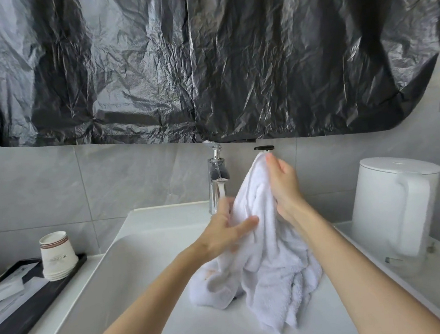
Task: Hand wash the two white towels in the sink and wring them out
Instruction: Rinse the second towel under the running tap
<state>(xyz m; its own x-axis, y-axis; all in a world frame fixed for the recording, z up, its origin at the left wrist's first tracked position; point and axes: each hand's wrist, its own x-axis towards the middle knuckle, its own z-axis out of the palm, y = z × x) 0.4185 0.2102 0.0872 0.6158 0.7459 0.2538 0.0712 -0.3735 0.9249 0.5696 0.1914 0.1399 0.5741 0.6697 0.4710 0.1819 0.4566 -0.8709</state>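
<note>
A white towel [262, 232] hangs bunched over the white sink [111, 272], lifted at its top end. My right hand [284, 185] grips that top end, with the fingers curled into the cloth. My left hand [227, 232] wraps around the towel's left side lower down, thumb laid across the front. The towel's lower folds [216, 292] lie heaped in the basin; whether a second towel is among them cannot be told. A chrome faucet [217, 175] stands just behind my left hand.
A white electric kettle [395, 204] stands on the counter to the right. On the left, a black tray [26, 311] carries stacked paper cups [57, 255] and wrapped items. Black plastic sheeting [204, 61] covers the wall above. A black-capped dispenser [264, 148] is behind the towel.
</note>
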